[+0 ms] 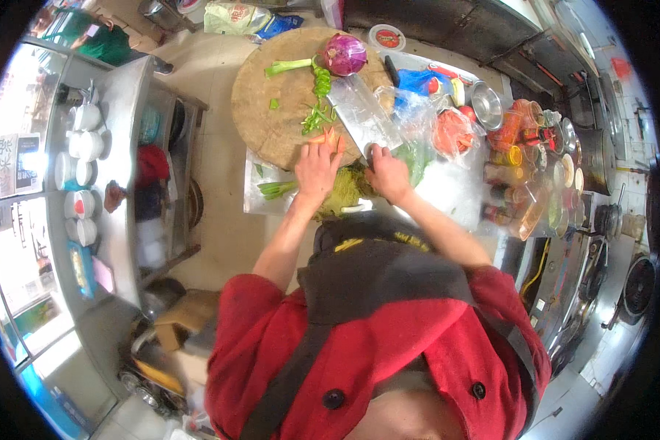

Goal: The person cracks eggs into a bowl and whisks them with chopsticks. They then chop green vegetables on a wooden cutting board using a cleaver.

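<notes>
My right hand [388,174] grips a cleaver, its handle mostly hidden in my fingers. The broad steel blade [366,113] lies over the right part of a round wooden chopping board [275,126]. At the board's near edge, my left hand [317,171] has its fingertips on orange-red vegetable pieces [331,138], left of the blade. Sliced green pepper [321,82] and thin green strips [319,118] lie beyond these pieces. A purple onion [345,54] sits at the far side, near a pale green stalk [287,66]. Yellow-green leafy vegetable [341,192] shows below my hands.
Right of the board are a blue plastic bag [415,85], a clear bag of red food [454,132], a steel bowl [487,104] and several seasoning jars [509,157]. White bowls [85,146] line a counter at left. Another person in green [107,41] is at the far left.
</notes>
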### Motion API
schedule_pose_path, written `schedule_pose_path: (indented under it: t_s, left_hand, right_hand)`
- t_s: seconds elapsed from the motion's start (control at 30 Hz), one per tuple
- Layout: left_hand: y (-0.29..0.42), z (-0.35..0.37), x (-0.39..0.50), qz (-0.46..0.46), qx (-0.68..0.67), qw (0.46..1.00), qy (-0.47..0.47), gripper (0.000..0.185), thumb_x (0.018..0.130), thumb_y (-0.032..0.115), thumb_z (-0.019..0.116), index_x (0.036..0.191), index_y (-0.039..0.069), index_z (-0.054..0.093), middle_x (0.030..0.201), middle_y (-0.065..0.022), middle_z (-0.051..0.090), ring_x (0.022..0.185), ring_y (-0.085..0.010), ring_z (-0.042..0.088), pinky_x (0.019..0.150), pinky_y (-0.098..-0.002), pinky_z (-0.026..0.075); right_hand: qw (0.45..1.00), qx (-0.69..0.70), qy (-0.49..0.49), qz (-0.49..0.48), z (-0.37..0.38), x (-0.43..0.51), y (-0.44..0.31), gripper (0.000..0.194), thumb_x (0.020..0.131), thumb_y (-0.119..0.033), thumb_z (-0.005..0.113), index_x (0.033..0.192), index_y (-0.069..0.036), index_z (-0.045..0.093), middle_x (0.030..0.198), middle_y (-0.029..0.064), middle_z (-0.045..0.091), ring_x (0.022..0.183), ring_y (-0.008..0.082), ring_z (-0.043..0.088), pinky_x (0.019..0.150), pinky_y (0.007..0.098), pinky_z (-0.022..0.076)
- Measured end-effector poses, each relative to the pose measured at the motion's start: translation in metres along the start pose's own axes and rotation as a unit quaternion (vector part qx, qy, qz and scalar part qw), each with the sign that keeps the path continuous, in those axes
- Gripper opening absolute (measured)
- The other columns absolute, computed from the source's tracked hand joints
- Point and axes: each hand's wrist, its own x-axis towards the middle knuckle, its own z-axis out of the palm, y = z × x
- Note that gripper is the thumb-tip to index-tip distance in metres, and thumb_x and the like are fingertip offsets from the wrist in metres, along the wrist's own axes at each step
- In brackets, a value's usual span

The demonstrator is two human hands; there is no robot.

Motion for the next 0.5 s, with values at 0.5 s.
schedule_pose_path:
  t_s: [0.5]
  left_hand:
    - [-0.025, 0.021, 0.014, 0.028, 0.065, 0.995, -0.073, 0.021, 0.081, 0.012, 0.063, 0.099, 0.003, 0.057, 0.090, -0.0128, 0.053, 0.089, -0.0329, 0.056, 0.071, -0.0419, 0.050]
  right_hand:
    - [0.990, 0.130, 0.031, 0.040, 0.017, -0.015, -0.006, 0.040, 0.080, -0.003, 0.056, 0.117, -0.002, 0.041, 0.102, 0.0291, 0.054, 0.083, 0.0474, 0.061, 0.071, 0.0544, 0.0503]
